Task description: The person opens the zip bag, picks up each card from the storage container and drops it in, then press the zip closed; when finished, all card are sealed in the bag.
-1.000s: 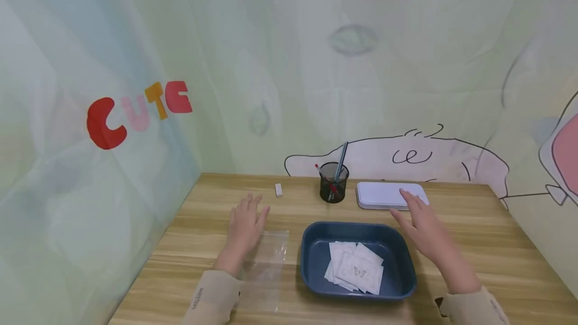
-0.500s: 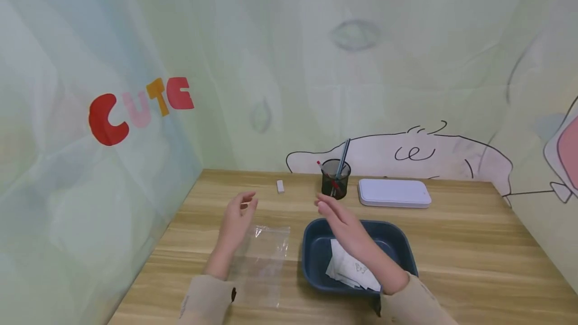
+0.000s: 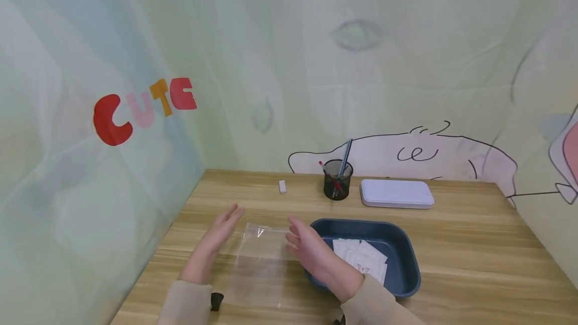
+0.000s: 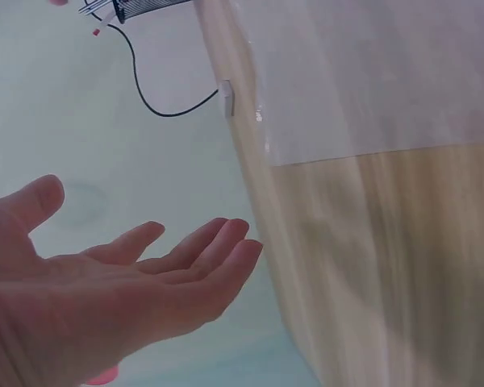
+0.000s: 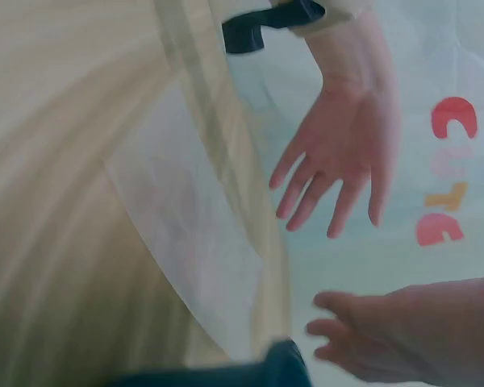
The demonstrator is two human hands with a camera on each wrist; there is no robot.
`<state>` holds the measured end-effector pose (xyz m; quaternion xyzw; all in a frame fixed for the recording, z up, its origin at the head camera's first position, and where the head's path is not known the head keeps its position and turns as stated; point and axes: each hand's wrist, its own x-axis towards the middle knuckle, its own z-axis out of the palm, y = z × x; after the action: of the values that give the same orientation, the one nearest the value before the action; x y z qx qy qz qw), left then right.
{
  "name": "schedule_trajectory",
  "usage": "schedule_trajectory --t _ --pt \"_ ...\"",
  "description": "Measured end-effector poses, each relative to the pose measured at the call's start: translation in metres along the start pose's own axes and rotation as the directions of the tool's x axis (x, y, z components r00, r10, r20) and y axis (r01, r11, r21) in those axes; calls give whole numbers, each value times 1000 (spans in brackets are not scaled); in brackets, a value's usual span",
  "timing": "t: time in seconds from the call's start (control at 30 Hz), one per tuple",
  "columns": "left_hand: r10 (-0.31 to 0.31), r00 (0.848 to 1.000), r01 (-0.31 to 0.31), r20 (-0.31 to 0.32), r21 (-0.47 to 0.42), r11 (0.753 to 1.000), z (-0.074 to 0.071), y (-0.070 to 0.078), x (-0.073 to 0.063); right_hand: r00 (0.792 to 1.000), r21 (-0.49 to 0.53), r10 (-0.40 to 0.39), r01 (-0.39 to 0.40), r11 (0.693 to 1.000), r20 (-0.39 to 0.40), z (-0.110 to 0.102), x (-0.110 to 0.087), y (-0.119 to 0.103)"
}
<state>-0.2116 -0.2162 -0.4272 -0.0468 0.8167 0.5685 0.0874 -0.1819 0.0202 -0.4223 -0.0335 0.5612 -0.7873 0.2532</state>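
A clear plastic bag lies flat on the wooden table, between my two hands. My left hand hovers past the bag's left edge, fingers extended and holding nothing; the left wrist view shows its palm turned up and sideways. My right hand is over the bag's right side and the near left rim of the dark blue tray, its fingers loosely straight and bare. Several white square packets lie piled inside the tray, partly hidden by my right forearm. In the right wrist view both hands face each other above the bag.
Behind the tray stands a black mesh pen cup with pens in it. A pale lavender tin case lies to its right, a small white eraser to its left. A printed cloth backdrop borders the table at the back and sides.
My right hand has swept left from beside the tin case, across the tray to the bag's right side. My left hand has drawn back slightly toward the lower left, off the bag.
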Motion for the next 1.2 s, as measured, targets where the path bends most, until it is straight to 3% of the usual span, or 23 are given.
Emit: schedule_trajectory --t 0.13,0.33,0.63,0.83,1.2 --pt "-58 998 57 29 34 998 -2 -9 -1 999 20 44 -44 999 -13 8 4 12" --pt "-112 992 111 64 15 994 0 -21 -1 998 3 42 -42 999 -39 17 9 32" --pt "-184 982 184 34 6 983 0 -31 0 988 -29 0 -4 1000 -156 27 10 42" --pt "-199 979 199 53 -9 980 0 -34 -1 984 8 19 -18 1000 -177 26 11 48" --pt "-205 978 202 -41 -60 977 0 -46 -1 970 140 86 -55 989 -227 26 15 54"
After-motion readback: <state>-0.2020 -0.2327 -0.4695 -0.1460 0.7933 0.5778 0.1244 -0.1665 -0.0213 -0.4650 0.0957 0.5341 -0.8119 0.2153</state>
